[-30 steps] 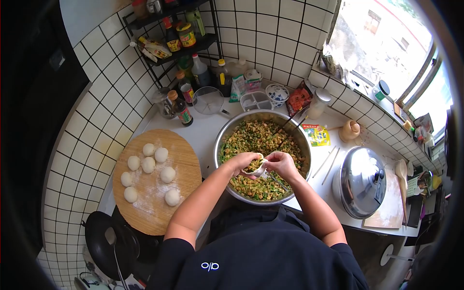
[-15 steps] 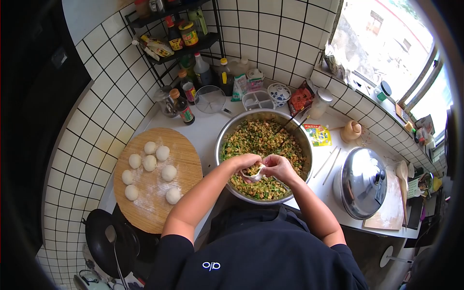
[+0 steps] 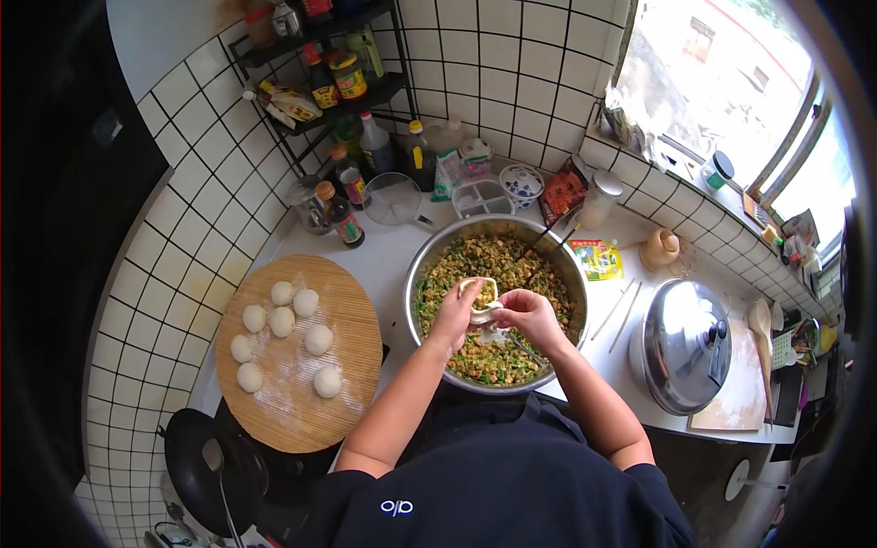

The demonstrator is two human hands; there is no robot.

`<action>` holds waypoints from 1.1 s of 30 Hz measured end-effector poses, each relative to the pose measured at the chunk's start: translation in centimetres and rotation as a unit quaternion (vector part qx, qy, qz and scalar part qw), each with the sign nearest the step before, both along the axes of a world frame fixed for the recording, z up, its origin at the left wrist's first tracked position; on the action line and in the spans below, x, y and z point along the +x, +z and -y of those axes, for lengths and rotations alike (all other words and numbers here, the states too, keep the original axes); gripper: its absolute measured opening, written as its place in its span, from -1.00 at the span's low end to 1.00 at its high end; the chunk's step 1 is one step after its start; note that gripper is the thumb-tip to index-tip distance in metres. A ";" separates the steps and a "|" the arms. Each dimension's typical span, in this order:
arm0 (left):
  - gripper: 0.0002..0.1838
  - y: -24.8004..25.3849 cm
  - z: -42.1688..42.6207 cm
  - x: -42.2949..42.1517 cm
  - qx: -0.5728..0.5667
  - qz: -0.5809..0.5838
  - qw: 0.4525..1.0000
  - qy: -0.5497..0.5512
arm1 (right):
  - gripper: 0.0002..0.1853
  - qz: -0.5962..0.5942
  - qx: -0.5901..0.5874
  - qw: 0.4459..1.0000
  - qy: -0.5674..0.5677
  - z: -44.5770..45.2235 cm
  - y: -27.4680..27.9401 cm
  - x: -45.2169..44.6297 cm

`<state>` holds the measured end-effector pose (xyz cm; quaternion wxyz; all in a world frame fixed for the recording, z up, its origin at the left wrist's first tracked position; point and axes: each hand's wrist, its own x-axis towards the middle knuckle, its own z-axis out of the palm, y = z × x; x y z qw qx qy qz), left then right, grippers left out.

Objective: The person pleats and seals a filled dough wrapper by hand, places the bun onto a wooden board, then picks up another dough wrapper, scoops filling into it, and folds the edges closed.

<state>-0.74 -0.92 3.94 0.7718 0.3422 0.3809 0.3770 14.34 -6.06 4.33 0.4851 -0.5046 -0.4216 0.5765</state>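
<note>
My left hand (image 3: 453,318) is wrapped round a white dough wrapper (image 3: 481,315) with chopped filling inside. Its edge is pinched between the fingers of my right hand (image 3: 527,316). Both hands are over a large metal bowl (image 3: 415,352) of chopped green and brown filling (image 3: 457,265). Dark sticks lean at the bowl's back right, and a metal utensil (image 3: 528,349) rests in the filling beside my right hand. To the left, several white dough balls (image 3: 319,340) sit on a round wooden board (image 3: 274,420) dusted with flour.
Bottles (image 3: 340,216) and a sieve (image 3: 393,199) stand behind the board, below a black corner shelf (image 3: 365,96). Right of the bowl are a yellow packet (image 3: 598,259), two thin sticks and a lidded steel pot (image 3: 681,347). A black wok (image 3: 196,475) is at lower left.
My left hand has turned more upright, with the wrapper raised and tilted, its filling facing up. My right hand stays pinched at the wrapper's right edge. The view has shifted slightly.
</note>
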 end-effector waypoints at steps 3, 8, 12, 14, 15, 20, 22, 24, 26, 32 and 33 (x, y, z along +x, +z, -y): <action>-0.83 -0.7 -0.1 0.1 -0.006 -0.024 0.999 -0.021 | -0.86 0.298 0.188 0.932 -0.082 0.2 0.1 -0.6; -0.84 -1.7 -0.5 -0.1 -0.057 -0.011 0.997 -0.055 | -0.87 0.211 0.085 0.969 -0.101 0.3 -0.8 -1.1; -0.80 -2.8 -0.6 -0.2 -0.068 -0.013 0.996 -0.064 | -0.84 0.124 0.050 0.985 -0.109 0.1 -1.7 -0.8; -0.78 -3.0 -0.3 0.2 -0.071 -0.038 0.996 -0.047 | -0.83 0.062 0.027 0.992 -0.107 0.0 -1.7 -0.9; -0.78 -3.1 -0.3 0.3 -0.072 -0.051 0.995 -0.038 | -0.85 0.092 0.010 0.992 -0.084 0.1 -1.3 -0.8; -0.71 -4.6 -1.3 -0.2 -0.090 -0.073 0.982 -0.148 | -0.85 0.181 0.013 0.982 -0.048 0.4 -1.6 -0.7; -0.62 -4.4 -1.6 -0.1 -0.083 -0.101 0.978 -0.161 | -0.81 0.261 0.056 0.962 -0.049 0.6 -1.3 -1.0; -0.62 -3.6 -2.0 -0.2 -0.106 -0.147 0.967 -0.179 | -0.80 0.252 0.030 0.966 -0.048 0.8 -0.1 -1.5; -0.60 -3.3 -2.6 -0.4 -0.110 -0.188 0.953 -0.210 | -0.78 0.227 0.048 0.970 -0.068 0.6 -1.4 -1.4; -0.60 -2.0 -2.0 -0.9 -0.047 -0.039 0.990 -0.126 | -0.76 0.116 -0.017 0.989 -0.094 0.5 0.1 -0.9; -0.61 -2.0 -1.6 -0.7 -0.033 -0.050 0.992 -0.113 | -0.77 0.097 -0.009 0.989 -0.112 0.5 0.2 -1.0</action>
